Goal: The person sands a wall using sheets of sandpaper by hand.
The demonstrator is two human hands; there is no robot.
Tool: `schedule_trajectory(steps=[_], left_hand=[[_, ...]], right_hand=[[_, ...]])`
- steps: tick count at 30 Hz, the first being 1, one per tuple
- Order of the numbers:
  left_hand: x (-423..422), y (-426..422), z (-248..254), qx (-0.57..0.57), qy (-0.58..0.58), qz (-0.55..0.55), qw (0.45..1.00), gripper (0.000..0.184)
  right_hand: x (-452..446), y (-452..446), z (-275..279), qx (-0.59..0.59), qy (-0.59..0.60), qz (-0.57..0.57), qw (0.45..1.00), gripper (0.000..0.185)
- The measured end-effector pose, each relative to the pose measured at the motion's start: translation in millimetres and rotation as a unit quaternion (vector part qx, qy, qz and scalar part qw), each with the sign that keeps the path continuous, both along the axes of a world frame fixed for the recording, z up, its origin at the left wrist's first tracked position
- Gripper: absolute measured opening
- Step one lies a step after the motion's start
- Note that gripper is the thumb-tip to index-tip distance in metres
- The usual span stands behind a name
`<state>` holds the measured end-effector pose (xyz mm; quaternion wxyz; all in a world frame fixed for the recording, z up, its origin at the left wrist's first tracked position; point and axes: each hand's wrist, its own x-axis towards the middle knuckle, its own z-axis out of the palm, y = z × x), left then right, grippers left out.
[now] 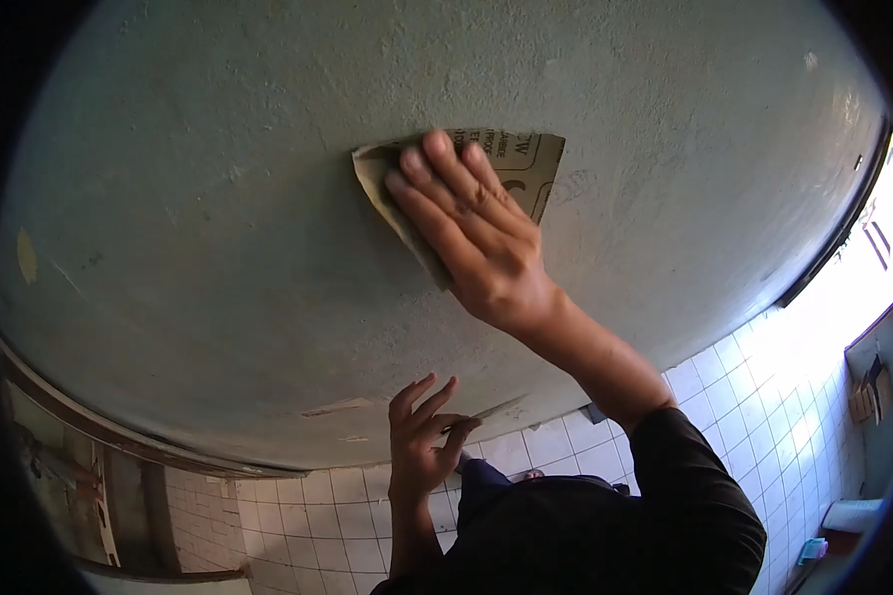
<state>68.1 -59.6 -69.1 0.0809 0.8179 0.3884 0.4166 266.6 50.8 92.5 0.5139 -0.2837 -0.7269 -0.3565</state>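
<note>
A sheet of brown sandpaper [538,171] with dark printing on its back lies against a rough grey-green wall [218,228]. My right hand [471,218] presses flat on the sheet, fingers stretched out toward its upper edge. The sheet's left edge lifts and curls off the wall. Lower down, my left hand [429,431] is raised in front of the wall with its fingers apart and nothing in it.
White floor tiles [347,516] run below the wall. A doorway frame [119,426] stands at the lower left. Bright light falls on the floor at the right, near a shelf with a turquoise item [813,551].
</note>
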Motion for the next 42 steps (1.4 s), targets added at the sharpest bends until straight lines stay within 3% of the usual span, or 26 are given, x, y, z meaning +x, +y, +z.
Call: schedule_trajectory(steps=[2, 6, 10, 14, 17, 19, 21, 22, 23, 24, 26, 27, 28, 30, 31, 32, 34, 37, 41, 42], left_hand=[[0, -2, 1, -0.007, -0.004, -0.004, 1.000, 0.016], [5, -9, -10, -0.066, -0.019, 0.005, 0.998, 0.013], [12, -21, -13, -0.208, -0.079, -0.003, 0.975, 0.014], [33, -21, -4, -0.107, -0.099, -0.067, 0.987, 0.015], [49, -21, -1, -0.071, -0.138, -0.112, 0.982, 0.017], [57, -24, 8, -0.254, -0.192, -0.160, 0.935, 0.016], [62, -25, 12, -0.300, -0.206, -0.156, 0.918, 0.015], [65, -25, 14, -0.346, -0.220, -0.153, 0.899, 0.014], [68, -25, 13, -0.347, -0.216, -0.152, 0.900, 0.014], [71, -24, 11, -0.325, -0.237, -0.137, 0.905, 0.015], [76, -22, 9, -0.305, -0.249, -0.119, 0.912, 0.015], [79, -21, 9, -0.298, -0.269, -0.082, 0.912, 0.016], [80, -21, 9, -0.291, -0.289, -0.045, 0.911, 0.018], [85, -20, 13, -0.269, -0.267, -0.032, 0.925, 0.018], [86, -21, 13, -0.242, -0.251, -0.021, 0.937, 0.019], [83, -24, 9, -0.248, -0.248, -0.018, 0.936, 0.019], [83, -24, 0, -0.227, -0.267, -0.015, 0.936, 0.021], [82, -27, -3, -0.226, -0.304, 0.001, 0.926, 0.022], [82, -29, -9, -0.243, -0.323, -0.016, 0.915, 0.031], [87, -26, -7, -0.240, -0.401, -0.046, 0.883, 0.039]], right_hand=[[7, -7, -36, -0.021, -0.008, 0.017, 1.000, 0.041], [28, -44, -136, -0.195, -0.041, 0.034, 0.979, 0.042], [40, -94, -159, -0.323, 0.022, 0.079, 0.943, 0.039], [61, -127, -152, -0.433, 0.145, 0.118, 0.882, 0.025], [77, -145, -136, -0.643, 0.326, 0.207, 0.661, 0.029], [81, -147, -140, -0.645, 0.344, 0.246, 0.637, 0.031], [87, -145, -153, -0.643, 0.362, 0.285, 0.611, 0.034], [94, -141, -166, -0.665, 0.380, 0.309, 0.565, 0.041], [99, -140, -177, -0.684, 0.396, 0.332, 0.515, 0.050], [101, -139, -182, -0.682, 0.398, 0.335, 0.514, 0.050], [103, -139, -192, -0.595, 0.516, 0.529, 0.317, 0.070], [107, -141, -195, -0.588, 0.506, 0.557, 0.298, 0.085], [105, -143, -199, -0.583, 0.512, 0.560, 0.291, 0.085], [103, -150, -198, -0.561, 0.453, 0.505, 0.475, 0.083], [100, -155, -192, -0.593, 0.460, 0.415, 0.514, 0.073], [94, -159, -188, -0.595, 0.464, 0.414, 0.509, 0.073], [92, -161, -185, -0.629, 0.474, 0.287, 0.545, 0.056], [94, -161, -190, -0.611, 0.498, 0.341, 0.513, 0.043], [99, -165, -188, -0.615, 0.483, 0.339, 0.523, 0.041], [102, -165, -185, -0.631, 0.470, 0.330, 0.521, 0.041]])
